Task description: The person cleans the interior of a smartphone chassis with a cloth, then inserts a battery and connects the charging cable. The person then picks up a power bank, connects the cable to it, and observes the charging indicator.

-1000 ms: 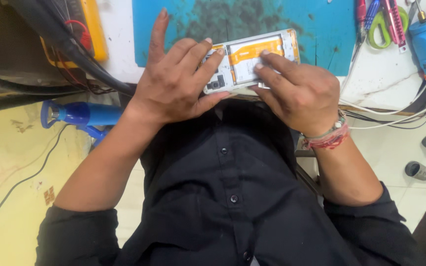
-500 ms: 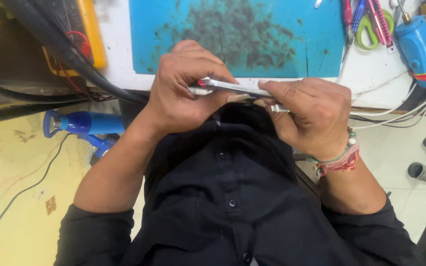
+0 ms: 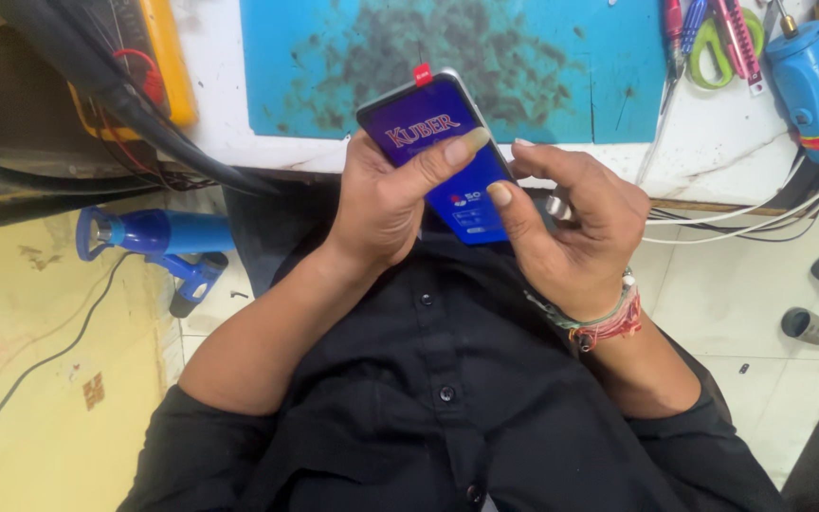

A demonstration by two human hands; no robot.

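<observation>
A smartphone point(image 3: 433, 142) with a dark blue printed film on its face and a small red tab at its top edge is tilted up above my chest. My left hand point(image 3: 386, 204) grips it from the left, thumb laid across the film. My right hand point(image 3: 575, 228) is at the phone's lower right edge, its fingers curled, thumb and forefinger touching the phone's side. A thread band sits on my right wrist. Both forearms come out of black shirt sleeves.
A blue cutting mat point(image 3: 447, 62) with dark stains lies on the white bench point(image 3: 713, 142) ahead. Screwdrivers and green-handled scissors point(image 3: 713, 43) and a blue cylindrical tool point(image 3: 812, 90) stand at the right. A yellow meter point(image 3: 158, 62) with cables is at left, a blue hot-air gun point(image 3: 158, 242) below.
The phone showed its open back with orange parts, went edge-on, and now faces me with the blue film up. My right hand shifted from the top to the lower right side.
</observation>
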